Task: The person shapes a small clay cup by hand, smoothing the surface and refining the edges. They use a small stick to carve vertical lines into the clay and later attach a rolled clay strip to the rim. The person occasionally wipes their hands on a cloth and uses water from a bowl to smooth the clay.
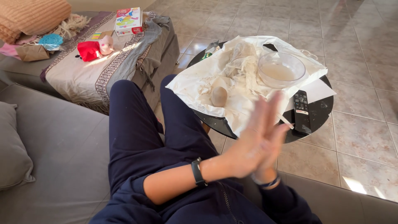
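My left hand (248,145) and my right hand (273,143) are pressed palm to palm in front of me, fingers straight and blurred by motion. Both look dusted with pale residue, and neither holds anything. The left wrist wears a black band, the right a dark bracelet. Beyond the fingertips stands a round black table (319,112) covered by a crumpled white plastic sheet (195,83). On the sheet lie a small lump of beige clay (219,96) and a clear bowl of cloudy water (281,69).
A black remote control (301,111) lies on the table's right side, next to a thin white stick (286,121). I sit on a grey sofa (62,141) with a cushion at left. A draped ottoman (95,70) behind holds a plush toy, a box and cloths. Tiled floor surrounds the table.
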